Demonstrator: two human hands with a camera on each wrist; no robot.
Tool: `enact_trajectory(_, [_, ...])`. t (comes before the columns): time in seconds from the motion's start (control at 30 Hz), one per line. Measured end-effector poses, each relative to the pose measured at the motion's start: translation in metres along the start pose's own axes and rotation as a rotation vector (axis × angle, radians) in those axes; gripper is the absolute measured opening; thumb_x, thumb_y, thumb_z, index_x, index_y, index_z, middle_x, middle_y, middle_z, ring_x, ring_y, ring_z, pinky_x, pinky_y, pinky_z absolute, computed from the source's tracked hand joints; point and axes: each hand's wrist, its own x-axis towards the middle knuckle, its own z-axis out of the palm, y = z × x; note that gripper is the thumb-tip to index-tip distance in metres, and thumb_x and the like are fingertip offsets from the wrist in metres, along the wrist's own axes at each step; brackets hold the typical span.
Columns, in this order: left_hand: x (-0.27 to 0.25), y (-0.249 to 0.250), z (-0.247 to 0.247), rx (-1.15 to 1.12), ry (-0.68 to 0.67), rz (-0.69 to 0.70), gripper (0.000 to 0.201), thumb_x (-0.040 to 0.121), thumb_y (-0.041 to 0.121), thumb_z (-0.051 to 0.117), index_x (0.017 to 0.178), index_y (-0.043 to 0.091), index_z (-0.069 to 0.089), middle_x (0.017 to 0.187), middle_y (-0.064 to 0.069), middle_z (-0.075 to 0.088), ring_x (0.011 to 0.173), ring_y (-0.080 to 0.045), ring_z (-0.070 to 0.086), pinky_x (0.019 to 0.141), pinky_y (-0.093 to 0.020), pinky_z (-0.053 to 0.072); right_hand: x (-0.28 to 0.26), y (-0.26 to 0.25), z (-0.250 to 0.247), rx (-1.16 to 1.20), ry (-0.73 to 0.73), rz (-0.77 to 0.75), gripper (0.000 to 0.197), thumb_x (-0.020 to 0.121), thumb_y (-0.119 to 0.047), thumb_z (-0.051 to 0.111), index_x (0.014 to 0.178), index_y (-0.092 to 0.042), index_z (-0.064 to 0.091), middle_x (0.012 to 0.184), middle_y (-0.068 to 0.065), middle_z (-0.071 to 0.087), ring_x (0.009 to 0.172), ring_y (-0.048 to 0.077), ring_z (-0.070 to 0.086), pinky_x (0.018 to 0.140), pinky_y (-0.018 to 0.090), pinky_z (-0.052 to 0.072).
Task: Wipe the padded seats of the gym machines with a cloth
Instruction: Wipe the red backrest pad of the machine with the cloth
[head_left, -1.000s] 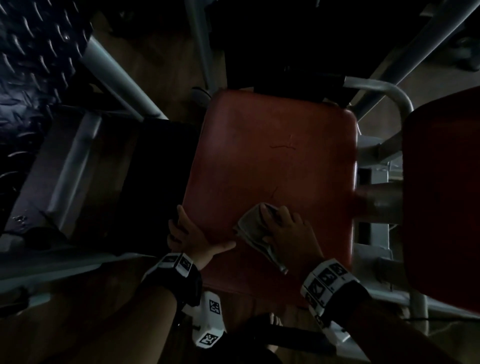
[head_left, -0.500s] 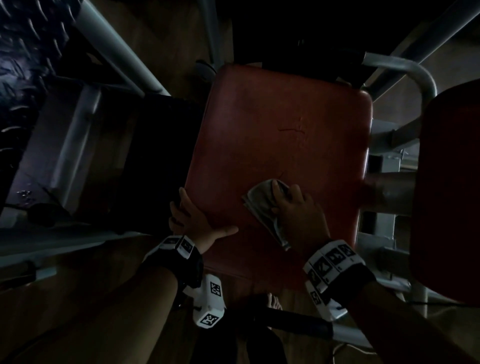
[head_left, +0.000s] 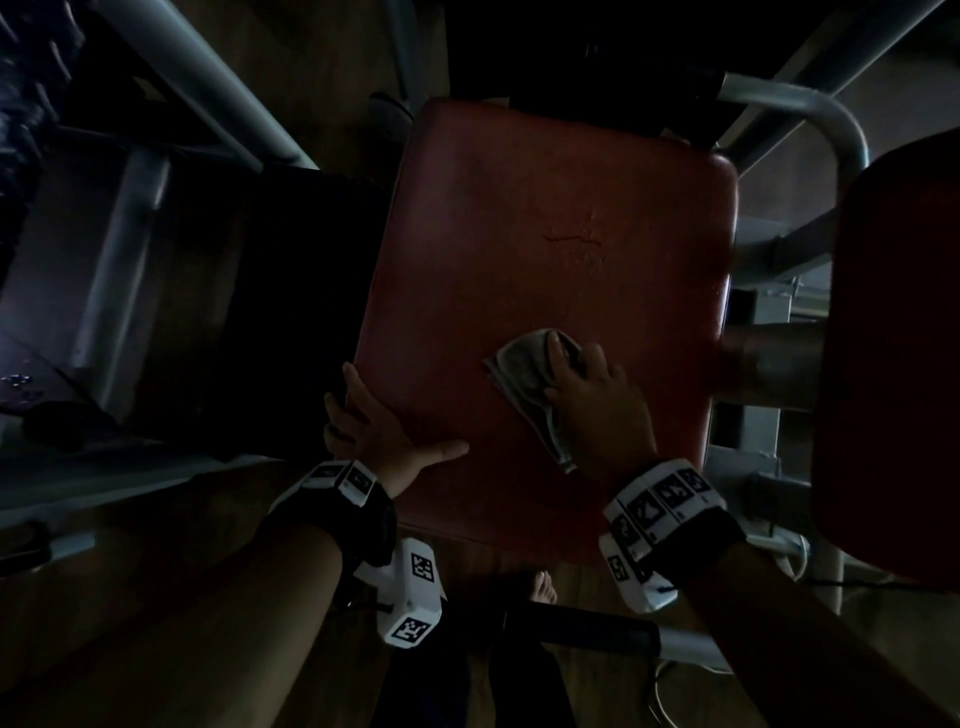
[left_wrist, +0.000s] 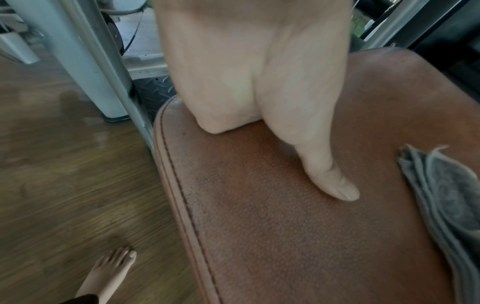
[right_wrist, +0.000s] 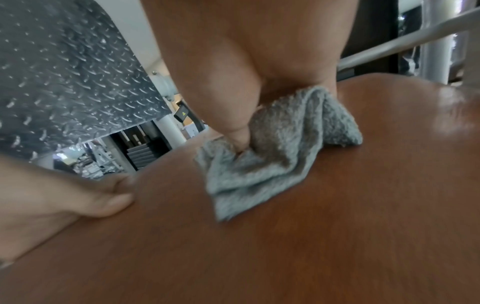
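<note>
The grey cloth (head_left: 530, 387) lies bunched on the near half of the red-brown padded seat (head_left: 561, 218), pinned beneath your right hand (head_left: 597, 405). Your fingers (head_left: 558, 348) curl over its far fold and your thumb digs into the fabric, so that hand is gripping the cloth against the leather; a loose tail of it trails back along the thumb side of that hand toward your wrist.

Off to the thumb side of the cloth, well apart from it, your left hand (head_left: 374, 431) clasps the seat's near left edge: the thumb lies flat on top of the padding, pointing toward the cloth, and the fingers wrap down over the stitched rim, so this hand is closed around the seat edge.

Past the little-finger side of your right hand a second red pad (head_left: 898, 364) stands just beside the seat, with grey metal frame tubes (head_left: 810, 109) between and beyond them. Left of your left hand a diamond-plate panel (right_wrist: 64, 67) rises over the wooden floor (left_wrist: 64, 185). Behind your wrists, a bare foot (left_wrist: 109, 271) stands on that floor near the seat's front edge.
</note>
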Motion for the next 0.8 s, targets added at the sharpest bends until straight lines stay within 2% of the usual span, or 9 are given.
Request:
enact_trajectory(0.13, [0.001, 0.0, 0.0, -0.001, 0.005, 0.0, 0.161, 0.037, 0.068, 0.085, 0.14, 0.039, -0.035, 0.158, -0.013, -0.02, 0.143, -0.049, 0.0, 0.111, -0.067, 0.016, -0.016, -0.003, 0.008, 0.016, 0.009, 0.001, 0.056, 0.094, -0.034, 0.042, 0.147, -0.016, 0.035, 0.124, 0.016, 0.051, 0.085, 0.032, 0.057, 0.063, 0.038, 0.05])
enact_trajectory(0.3, [0.002, -0.001, 0.0, -0.005, -0.007, 0.006, 0.162, 0.036, 0.069, 0.085, 0.139, 0.04, -0.036, 0.157, -0.013, -0.021, 0.143, -0.049, -0.001, 0.111, -0.067, 0.016, -0.006, 0.002, 0.003, 0.018, -0.003, 0.005, 0.058, 0.094, -0.038, 0.035, 0.149, -0.018, 0.032, 0.127, 0.015, 0.049, 0.089, 0.032, 0.057, 0.068, 0.04, 0.05])
enact_trajectory(0.4, [0.001, -0.001, 0.0, -0.015, -0.009, 0.007, 0.162, 0.034, 0.07, 0.085, 0.138, 0.041, -0.037, 0.157, -0.012, -0.022, 0.143, -0.049, -0.002, 0.111, -0.067, 0.015, 0.009, 0.004, -0.001, 0.027, -0.008, 0.056, 0.058, 0.097, -0.039, 0.039, 0.151, -0.021, 0.025, 0.131, 0.013, 0.044, 0.097, 0.03, 0.054, 0.074, 0.04, 0.051])
enact_trajectory(0.57, [0.0, 0.0, 0.0, -0.015, 0.001, 0.005, 0.163, 0.034, 0.069, 0.085, 0.139, 0.04, -0.035, 0.157, -0.013, -0.021, 0.143, -0.049, -0.001, 0.111, -0.067, 0.016, 0.001, -0.004, -0.001, 0.084, 0.013, 0.093, 0.061, 0.096, -0.035, 0.043, 0.151, -0.019, 0.024, 0.131, 0.013, 0.044, 0.099, 0.029, 0.053, 0.078, 0.041, 0.051])
enact_trajectory(0.7, [0.001, -0.001, 0.001, -0.026, 0.009, 0.009, 0.162, 0.034, 0.068, 0.086, 0.14, 0.041, -0.034, 0.158, -0.011, -0.02, 0.144, -0.047, -0.001, 0.111, -0.067, 0.016, -0.028, -0.012, 0.003, 0.014, 0.052, 0.132, 0.065, 0.092, -0.045, 0.044, 0.15, -0.023, 0.026, 0.138, 0.013, 0.039, 0.111, 0.033, 0.047, 0.082, 0.05, 0.048])
enact_trajectory(0.8, [0.002, -0.001, 0.001, -0.023, 0.015, 0.011, 0.162, 0.034, 0.068, 0.086, 0.139, 0.042, -0.034, 0.158, -0.011, -0.02, 0.143, -0.047, 0.0, 0.111, -0.068, 0.017, -0.035, -0.024, 0.009, 0.01, 0.028, 0.201, 0.074, 0.089, -0.057, 0.041, 0.151, -0.019, 0.024, 0.149, 0.017, 0.028, 0.133, 0.042, 0.032, 0.094, 0.061, 0.039])
